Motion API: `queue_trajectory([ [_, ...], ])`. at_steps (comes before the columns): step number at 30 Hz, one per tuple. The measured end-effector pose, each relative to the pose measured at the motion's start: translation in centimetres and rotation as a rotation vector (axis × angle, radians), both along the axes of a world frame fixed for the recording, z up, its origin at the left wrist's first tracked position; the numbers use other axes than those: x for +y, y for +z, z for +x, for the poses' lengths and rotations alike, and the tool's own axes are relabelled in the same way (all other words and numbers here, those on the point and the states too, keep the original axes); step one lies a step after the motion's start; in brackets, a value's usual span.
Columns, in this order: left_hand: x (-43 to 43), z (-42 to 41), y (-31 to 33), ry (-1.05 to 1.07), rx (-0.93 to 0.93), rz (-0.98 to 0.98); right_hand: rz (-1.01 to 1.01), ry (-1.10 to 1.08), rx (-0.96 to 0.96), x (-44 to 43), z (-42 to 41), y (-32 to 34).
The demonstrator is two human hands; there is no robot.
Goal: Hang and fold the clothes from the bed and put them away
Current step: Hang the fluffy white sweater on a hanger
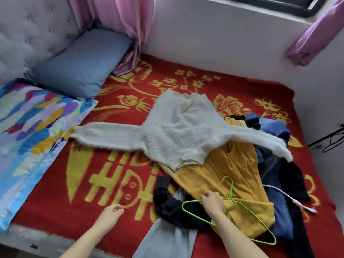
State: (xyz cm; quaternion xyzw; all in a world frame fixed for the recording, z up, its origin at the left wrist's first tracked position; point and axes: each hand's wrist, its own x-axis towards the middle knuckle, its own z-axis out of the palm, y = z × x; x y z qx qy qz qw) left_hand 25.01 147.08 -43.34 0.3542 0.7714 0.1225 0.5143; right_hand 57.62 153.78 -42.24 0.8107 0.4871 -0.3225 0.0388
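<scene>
Green wire hanger [231,190] is gripped by the right hand [212,202], fingers closed round the wire just left of the hook's neck. Hanger is held low over the yellow garment [219,175], hook pointing away from the person. Left hand [111,213] is seen over the red and yellow blanket [55,192], fingers curled in, nothing seen in it; contact with the blanket cannot be told.

White fuzzy sweater [176,131] is laid flat mid-bed, both sleeves spread out. Its hem overlaps the yellow garment, and its right sleeve is draped across the dark pile of clothes [275,164] on the right side of the bed. A black garment [167,202] is bunched under the hanger's left end, beside the yellow one. A grey garment [167,239] is seen at the near edge between the two forearms. A white cable [284,194] is laid over the dark pile.

Blue pillow [80,64] is propped against the tufted headboard [28,34], with a multicoloured pillow [28,127] beside it at left. Pink curtain [130,25] is hung at the far wall.
</scene>
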Motion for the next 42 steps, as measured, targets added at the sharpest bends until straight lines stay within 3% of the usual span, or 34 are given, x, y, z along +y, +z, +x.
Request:
queue_trajectory([
  [7,6.2,-4.5,-1.4,-0.059,-0.082,-0.032,-0.036,-0.113,-0.050,1.3,-2.9,-0.8],
  [20,7.1,-4.1,-5.6,0.172,-0.161,-0.132,-0.050,-0.181,0.056,10.0,-3.2,-6.7],
  [35,11.2,-2.3,-8.7,0.299,-0.143,-0.145,0.067,-0.959,0.356,21.1,-0.1,-13.5],
  [42,12.0,-0.3,-8.3,0.260,-0.158,-0.175,0.168,-0.920,0.412,21.5,0.1,-11.2],
])
